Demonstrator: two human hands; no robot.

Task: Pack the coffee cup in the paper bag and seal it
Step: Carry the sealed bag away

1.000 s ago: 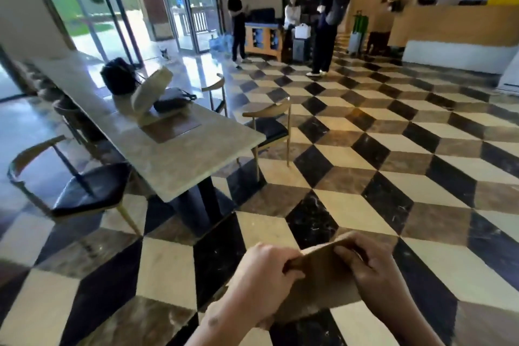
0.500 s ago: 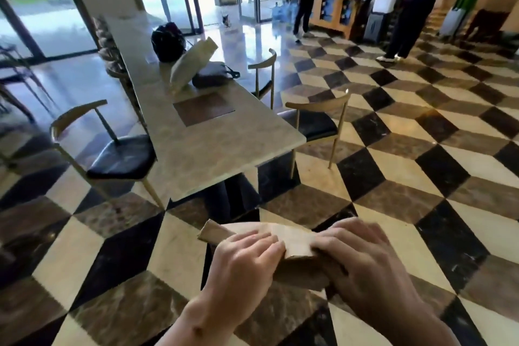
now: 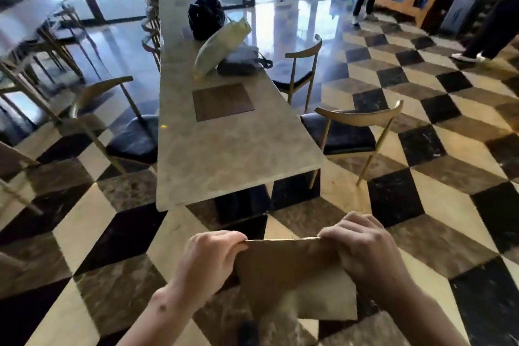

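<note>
A brown paper bag [image 3: 289, 275] hangs in front of me over the chequered floor, held flat at its top edge by both hands. My left hand [image 3: 209, 262] pinches the top left corner and my right hand [image 3: 365, 250] pinches the top right corner. The bag's mouth looks pressed closed along a straight edge. No coffee cup shows in this view; whether one is inside the bag I cannot tell.
A long marble table [image 3: 224, 146] stands just ahead, with a black backpack [image 3: 206, 15], a pale bag [image 3: 222, 45] and a grey pouch [image 3: 243, 60] at its far end. Wooden chairs [image 3: 351, 132] line both sides. People stand at the far right [image 3: 488, 31].
The view has swung left and closer to the table. My hands have raised the bag and pulled its top edge straight and taut between them.
</note>
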